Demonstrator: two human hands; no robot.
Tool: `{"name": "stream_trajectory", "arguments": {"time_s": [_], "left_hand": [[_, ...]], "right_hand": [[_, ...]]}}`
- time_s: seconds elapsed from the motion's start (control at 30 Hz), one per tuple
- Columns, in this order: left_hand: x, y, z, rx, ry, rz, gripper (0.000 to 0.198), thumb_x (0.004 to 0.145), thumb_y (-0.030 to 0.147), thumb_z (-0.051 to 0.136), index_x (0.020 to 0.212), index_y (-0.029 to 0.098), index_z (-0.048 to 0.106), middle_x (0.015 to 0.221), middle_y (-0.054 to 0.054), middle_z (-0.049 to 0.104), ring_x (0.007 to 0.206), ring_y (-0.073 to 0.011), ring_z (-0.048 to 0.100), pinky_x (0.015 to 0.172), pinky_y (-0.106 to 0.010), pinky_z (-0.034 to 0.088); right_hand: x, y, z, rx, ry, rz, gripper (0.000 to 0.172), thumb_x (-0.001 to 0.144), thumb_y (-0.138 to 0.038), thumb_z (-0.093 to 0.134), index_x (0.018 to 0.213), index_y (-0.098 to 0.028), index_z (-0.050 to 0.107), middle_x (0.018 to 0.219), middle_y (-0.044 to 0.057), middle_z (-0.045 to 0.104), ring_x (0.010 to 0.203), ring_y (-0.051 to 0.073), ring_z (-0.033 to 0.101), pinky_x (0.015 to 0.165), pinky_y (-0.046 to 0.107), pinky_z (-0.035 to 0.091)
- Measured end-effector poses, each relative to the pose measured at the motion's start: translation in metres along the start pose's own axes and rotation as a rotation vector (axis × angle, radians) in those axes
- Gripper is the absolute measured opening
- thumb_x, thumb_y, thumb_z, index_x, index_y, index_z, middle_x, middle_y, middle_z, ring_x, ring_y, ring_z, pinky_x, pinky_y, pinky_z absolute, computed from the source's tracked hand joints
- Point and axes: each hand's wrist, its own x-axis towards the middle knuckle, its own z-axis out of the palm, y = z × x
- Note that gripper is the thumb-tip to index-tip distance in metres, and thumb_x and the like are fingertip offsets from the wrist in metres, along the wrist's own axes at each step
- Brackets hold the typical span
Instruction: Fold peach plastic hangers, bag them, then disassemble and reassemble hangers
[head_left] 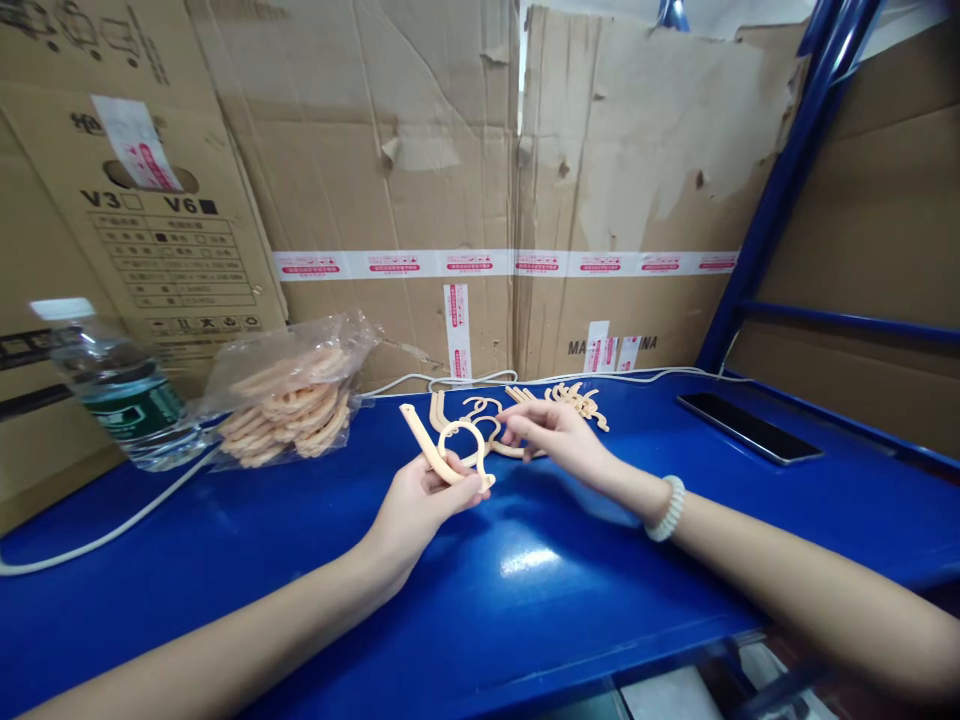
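My left hand (pixel 420 505) is closed on a beige plastic hanger piece (pixel 439 450) with a hook, held just above the blue table (pixel 525 590). My right hand (pixel 559 435) reaches over loose beige hanger parts (pixel 487 420) on the table, its fingers pinched on one of them. More loose hook pieces (pixel 581 400) lie just behind my right hand. A white bead bracelet (pixel 667 508) circles my right wrist.
A clear bag of beige parts (pixel 289 405) sits at the left, beside a water bottle (pixel 124 390). A dark phone (pixel 750 428) lies at the right. A white cable (pixel 112 535) runs along the back. Cardboard boxes (pixel 450 180) wall the rear; a blue rack post (pixel 795 170) rises right.
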Motion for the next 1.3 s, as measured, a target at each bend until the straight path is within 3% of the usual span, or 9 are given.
{"name": "stream_trajectory", "arguments": {"time_s": [0.03, 0.1, 0.17, 0.4, 0.57, 0.77, 0.93, 1.13, 1.3], "left_hand": [[0.000, 0.000, 0.000, -0.010, 0.002, -0.009, 0.040, 0.059, 0.026, 0.088, 0.080, 0.016, 0.056, 0.074, -0.003, 0.072, 0.076, -0.0178, 0.071, 0.074, -0.028, 0.055], [0.000, 0.001, 0.000, -0.016, 0.001, -0.016, 0.038, 0.060, 0.028, 0.087, 0.079, 0.016, 0.057, 0.075, -0.003, 0.071, 0.076, -0.0170, 0.070, 0.073, -0.027, 0.054], [0.000, 0.001, 0.000, -0.010, -0.005, -0.025, 0.037, 0.061, 0.029, 0.087, 0.079, 0.015, 0.057, 0.075, -0.003, 0.070, 0.073, -0.0158, 0.069, 0.071, -0.026, 0.054], [-0.002, 0.005, 0.004, -0.034, 0.023, -0.081, 0.042, 0.055, 0.031, 0.090, 0.079, 0.015, 0.060, 0.076, -0.002, 0.069, 0.073, -0.0177, 0.070, 0.072, -0.027, 0.056], [-0.003, 0.006, 0.004, -0.038, 0.001, -0.054, 0.035, 0.057, 0.031, 0.089, 0.074, 0.014, 0.063, 0.075, -0.004, 0.068, 0.071, -0.0146, 0.066, 0.069, -0.024, 0.055], [-0.001, 0.006, 0.002, -0.099, 0.006, -0.055, 0.033, 0.055, 0.028, 0.089, 0.072, 0.013, 0.065, 0.076, -0.006, 0.071, 0.072, -0.0154, 0.066, 0.074, -0.028, 0.055], [0.000, 0.005, 0.002, -0.097, 0.004, -0.061, 0.036, 0.054, 0.028, 0.089, 0.077, 0.013, 0.065, 0.076, -0.006, 0.072, 0.071, -0.0145, 0.065, 0.073, -0.026, 0.053], [0.001, 0.002, 0.000, -0.024, -0.032, -0.011, 0.032, 0.056, 0.024, 0.088, 0.078, 0.014, 0.066, 0.073, -0.002, 0.071, 0.070, -0.0118, 0.063, 0.067, -0.021, 0.047], [0.002, 0.003, -0.001, -0.089, -0.054, -0.034, 0.034, 0.054, 0.027, 0.090, 0.076, 0.014, 0.067, 0.075, -0.003, 0.071, 0.077, -0.0150, 0.066, 0.076, -0.024, 0.049]], "right_hand": [[0.007, 0.005, -0.012, -0.271, 0.020, -0.117, 0.031, 0.094, -0.040, 0.049, 0.102, -0.018, 0.068, 0.093, 0.009, 0.072, 0.079, 0.019, 0.065, 0.070, 0.035, 0.053], [0.018, 0.015, -0.035, -0.421, 0.014, -0.171, 0.015, 0.083, -0.028, 0.065, 0.091, -0.019, 0.073, 0.094, 0.011, 0.072, 0.095, 0.026, 0.061, 0.086, 0.043, 0.047], [0.024, 0.027, -0.048, -0.490, -0.026, -0.192, 0.013, 0.075, -0.018, 0.070, 0.088, -0.020, 0.074, 0.095, 0.011, 0.072, 0.101, 0.029, 0.058, 0.092, 0.046, 0.042], [0.029, 0.048, -0.044, -0.509, -0.089, -0.225, 0.012, 0.076, -0.012, 0.066, 0.081, -0.019, 0.074, 0.093, 0.010, 0.071, 0.096, 0.026, 0.059, 0.093, 0.045, 0.041], [0.030, 0.046, -0.043, -0.333, 0.001, -0.215, 0.004, 0.078, -0.019, 0.067, 0.076, -0.019, 0.070, 0.092, 0.008, 0.071, 0.095, 0.024, 0.062, 0.091, 0.043, 0.044], [0.016, 0.015, -0.038, 0.030, 0.168, -0.135, 0.027, 0.091, -0.044, 0.055, 0.098, -0.019, 0.063, 0.081, 0.005, 0.071, 0.061, 0.015, 0.065, 0.059, 0.030, 0.053], [0.001, -0.016, -0.012, 0.656, 0.214, 0.066, 0.032, 0.078, -0.048, 0.073, 0.090, -0.019, 0.069, 0.104, 0.007, 0.072, 0.080, 0.017, 0.071, 0.071, 0.029, 0.056], [-0.012, -0.020, 0.016, 0.747, 0.199, 0.228, 0.028, 0.066, -0.028, 0.084, 0.089, -0.019, 0.070, 0.097, 0.005, 0.072, 0.075, 0.013, 0.067, 0.071, 0.027, 0.055], [-0.014, -0.016, 0.022, 0.889, 0.241, 0.295, 0.060, 0.058, -0.013, 0.086, 0.113, -0.026, 0.064, 0.096, -0.001, 0.065, 0.077, 0.012, 0.066, 0.076, 0.029, 0.056]]}}
